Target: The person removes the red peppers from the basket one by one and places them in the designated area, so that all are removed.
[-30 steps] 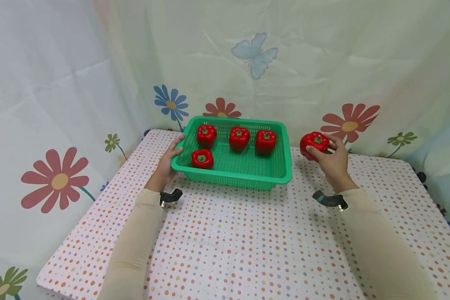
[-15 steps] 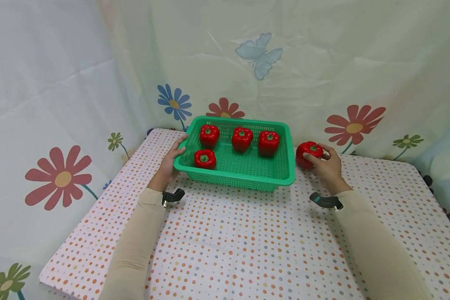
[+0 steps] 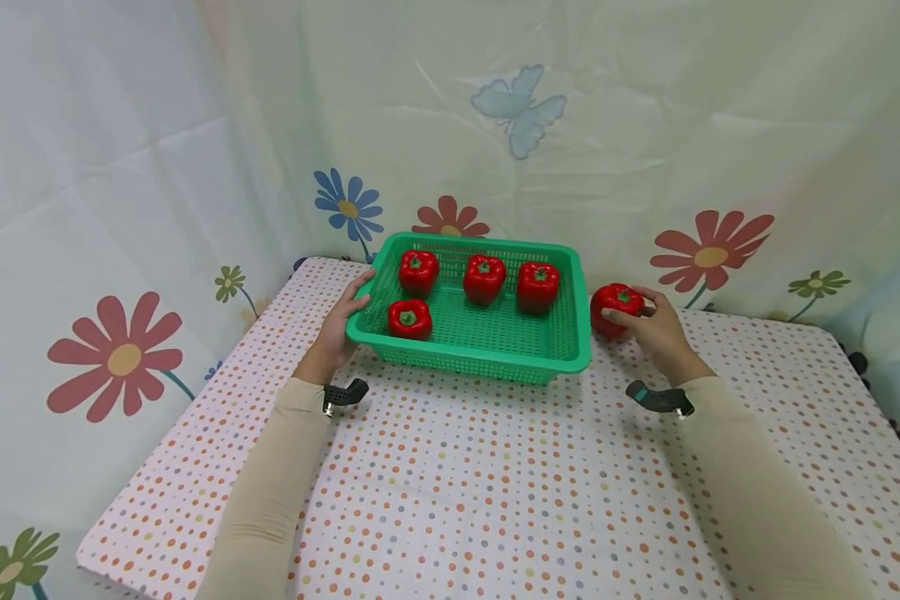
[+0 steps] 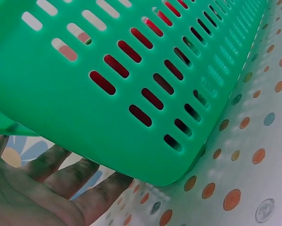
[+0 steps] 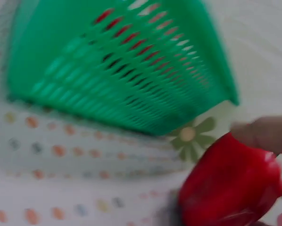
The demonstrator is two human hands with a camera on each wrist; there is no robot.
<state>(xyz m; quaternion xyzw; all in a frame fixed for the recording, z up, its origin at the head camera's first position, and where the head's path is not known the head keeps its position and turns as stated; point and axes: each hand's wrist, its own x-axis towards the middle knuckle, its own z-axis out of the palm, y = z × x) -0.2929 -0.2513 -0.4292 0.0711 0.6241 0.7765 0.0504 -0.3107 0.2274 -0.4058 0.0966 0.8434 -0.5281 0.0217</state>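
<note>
A green plastic basket with slotted walls stands on the table and holds several red bell peppers. My left hand grips the basket's left rim. In the left wrist view the fingers reach under the rim, their tips hidden behind it. Just right of the basket, my right hand holds another red bell pepper by its side, thumb towards me and fingers behind. That bell pepper is blurred in the right wrist view, close to the basket's outer wall.
A polka-dot cloth covers the table. A printed curtain hangs close behind the basket, and another hangs along the left side.
My right hand has brought its bell pepper down and slightly left, closer to the basket; over the last half second it barely moves. My left hand stays on the rim.
</note>
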